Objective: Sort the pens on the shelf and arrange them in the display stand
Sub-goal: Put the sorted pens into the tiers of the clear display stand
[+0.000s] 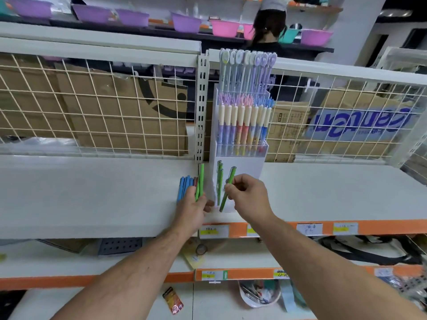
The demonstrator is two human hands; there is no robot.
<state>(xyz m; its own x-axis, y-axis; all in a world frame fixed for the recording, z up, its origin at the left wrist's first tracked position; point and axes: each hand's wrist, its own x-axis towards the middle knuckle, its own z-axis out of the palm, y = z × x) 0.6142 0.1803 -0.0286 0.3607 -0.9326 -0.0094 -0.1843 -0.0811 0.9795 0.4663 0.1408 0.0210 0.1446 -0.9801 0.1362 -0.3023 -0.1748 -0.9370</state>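
Note:
A white tiered display stand (240,162) stands on the white shelf (92,195). Its top tiers hold pastel pens (242,125); its lowest tier holds a few green pens (219,181). My right hand (250,197) pinches one green pen (227,190), tilted, with its tip low at the stand's front tier. My left hand (191,209) grips a bunch of pens, several blue pens (184,185) and a couple of green ones (200,181), held upright just left of the stand.
A wire grid back panel (104,107) with cardboard boxes behind it bounds the shelf. A slotted metal upright (201,107) stands left of the stand. Orange price rails (346,227) edge the shelf front. A person (269,31) stands beyond the shelving, facing away.

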